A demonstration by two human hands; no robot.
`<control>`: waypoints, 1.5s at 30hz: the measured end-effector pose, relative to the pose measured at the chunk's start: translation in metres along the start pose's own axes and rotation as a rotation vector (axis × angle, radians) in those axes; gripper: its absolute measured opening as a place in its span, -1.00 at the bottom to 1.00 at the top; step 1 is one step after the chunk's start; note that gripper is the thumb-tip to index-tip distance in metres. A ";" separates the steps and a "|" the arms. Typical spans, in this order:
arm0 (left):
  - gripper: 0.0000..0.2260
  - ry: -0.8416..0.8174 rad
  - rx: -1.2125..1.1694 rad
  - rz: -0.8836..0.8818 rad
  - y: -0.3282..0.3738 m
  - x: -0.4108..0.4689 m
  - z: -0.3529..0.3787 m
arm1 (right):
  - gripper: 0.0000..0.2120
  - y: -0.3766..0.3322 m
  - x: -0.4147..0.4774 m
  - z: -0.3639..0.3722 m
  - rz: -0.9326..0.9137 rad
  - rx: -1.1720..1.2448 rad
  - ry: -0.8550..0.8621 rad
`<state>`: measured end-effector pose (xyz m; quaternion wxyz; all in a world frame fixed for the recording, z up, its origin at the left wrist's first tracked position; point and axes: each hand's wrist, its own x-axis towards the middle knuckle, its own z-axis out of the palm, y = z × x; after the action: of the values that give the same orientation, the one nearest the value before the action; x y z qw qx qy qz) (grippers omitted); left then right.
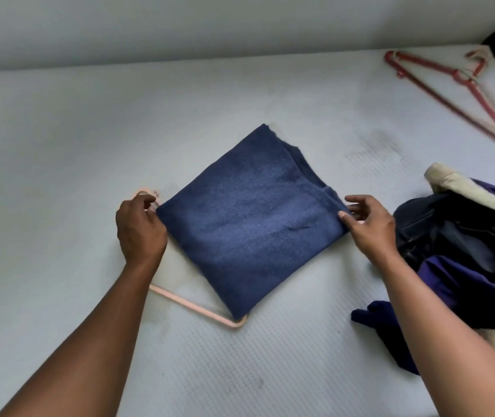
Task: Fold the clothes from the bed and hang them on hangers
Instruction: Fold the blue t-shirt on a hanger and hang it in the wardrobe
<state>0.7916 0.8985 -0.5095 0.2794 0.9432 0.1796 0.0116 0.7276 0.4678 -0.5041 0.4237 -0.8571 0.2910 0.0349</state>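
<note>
Currently, the folded blue cloth (240, 224) lies flat on the bed (59, 145) between the two hands, turned so that its corners point toward them.

Left hand (140, 230):
- Position: at the left corner of the cloth, palm down, touching that corner.
- State: fingers curled inward and close together, a narrow closure.
- Contact: the fingertips meet both the cloth corner and the hook of the pink hanger (192, 305). Which of the two they grip cannot be told.
- The hanger's hook shows just beyond the knuckles. Its straight bar runs from under the wrist toward the person and ends at the cloth's near corner. The cloth covers the remainder.

Right hand (369, 224):
- Position: at the right corner of the cloth.
- State: partly open. The thumb lies on top of the corner and the index finger meets it at the edge, pinching the fabric. The other fingers are loosely spread and lifted past the edge.

Surroundings:
- A pile of clothes (462, 236), dark blue, purple and cream, lies just beside the right hand on its outer side, touching the right forearm.
- Red and white hangers (462, 94) lie stacked well beyond the right hand, near the far edge of the bed.
</note>
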 end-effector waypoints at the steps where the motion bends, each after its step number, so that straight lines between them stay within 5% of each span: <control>1: -0.77 0.072 -0.013 -0.060 -0.006 -0.006 -0.003 | -0.69 0.000 -0.005 0.003 0.003 0.003 0.067; 4: -0.80 0.184 0.029 -0.271 -0.030 -0.036 -0.015 | -0.68 -0.006 -0.029 0.021 -0.068 -0.133 0.297; 7: -0.75 0.063 0.072 -0.439 -0.060 -0.067 -0.022 | -0.64 -0.021 -0.069 0.049 -0.280 -0.263 0.388; 11: -0.82 -0.072 0.070 -0.268 -0.095 -0.094 -0.030 | -0.68 -0.057 -0.141 0.104 -0.545 -0.223 0.217; 15: -0.90 -0.129 0.115 -0.169 -0.117 -0.102 -0.048 | -0.73 -0.094 -0.210 0.174 -0.690 -0.187 -0.130; 19: -0.92 -0.174 0.046 -0.280 -0.133 -0.108 -0.062 | -0.44 -0.125 -0.249 0.244 -0.509 -0.430 -0.456; 21: -0.89 -0.212 0.012 -0.337 -0.141 -0.112 -0.070 | -0.48 -0.135 -0.261 0.271 -0.394 -0.580 -0.507; 25: -0.81 -0.282 -0.129 -0.480 -0.128 -0.110 -0.095 | -0.71 -0.152 -0.278 0.281 -0.256 -0.586 -0.542; 30: -0.80 -0.119 -0.415 -0.585 -0.094 -0.088 -0.147 | -0.83 -0.183 -0.282 0.231 -0.282 -0.415 -0.358; 36: -0.76 -0.182 -0.333 -0.286 -0.018 -0.063 -0.231 | -0.79 -0.231 -0.280 0.120 -0.395 -0.255 -0.023; 41: -0.78 -0.336 -0.179 0.219 0.087 -0.071 -0.290 | -0.70 -0.283 -0.279 0.008 -0.360 -0.280 0.124; 45: -0.72 -0.323 -0.127 0.572 0.164 -0.091 -0.336 | -0.83 -0.338 -0.308 -0.089 -0.364 -0.236 0.157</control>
<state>0.7199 0.9150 -0.1318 0.3481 0.9256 -0.1402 -0.0491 0.6346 0.7056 -0.1142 0.2956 -0.9392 0.1576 -0.0751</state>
